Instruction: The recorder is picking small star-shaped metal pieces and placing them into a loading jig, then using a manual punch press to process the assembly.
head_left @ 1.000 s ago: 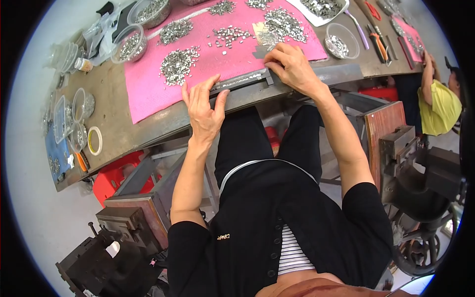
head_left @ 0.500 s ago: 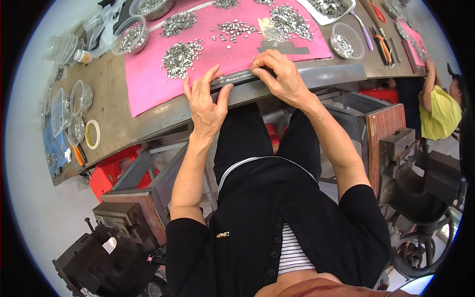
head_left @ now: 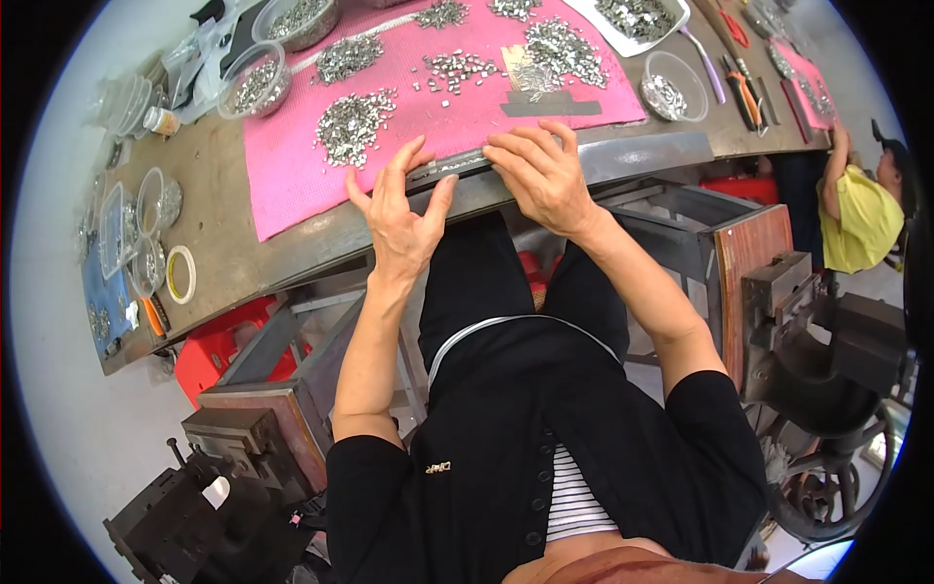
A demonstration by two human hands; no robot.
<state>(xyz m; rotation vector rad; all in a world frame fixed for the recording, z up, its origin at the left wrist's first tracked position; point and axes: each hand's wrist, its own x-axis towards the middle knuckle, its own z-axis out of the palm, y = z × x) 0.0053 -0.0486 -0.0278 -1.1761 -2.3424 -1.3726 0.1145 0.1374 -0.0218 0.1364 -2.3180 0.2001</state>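
Note:
A dark narrow metal bar [head_left: 455, 167] lies at the table's front edge, with a row of small silver pieces along it. My left hand [head_left: 401, 219] is at its left end, fingers spread, the thumb on the near side and the index finger on the far side. At the other end, my right hand [head_left: 547, 180] has its fingers stretched out, their tips by the bar; its thumb is mostly hidden. Beyond the hands, a pink mat [head_left: 282, 185] carries several piles of small silver metal pieces, the nearest pile [head_left: 352, 128] just past my left hand.
Clear tubs of metal pieces stand at left [head_left: 255, 86] and right [head_left: 673, 88]. A white tray [head_left: 637, 34] sits at the back right, near orange-handled pliers [head_left: 747, 97]. A tape roll [head_left: 181, 273] lies at left. Bench vises [head_left: 238, 438] flank me; a person in yellow [head_left: 861, 222] is at far right.
My right hand's fingers have gone from a curled pinch at the bar to straighter and more spread. My left hand keeps much the same spread pose. The view has shifted slightly.

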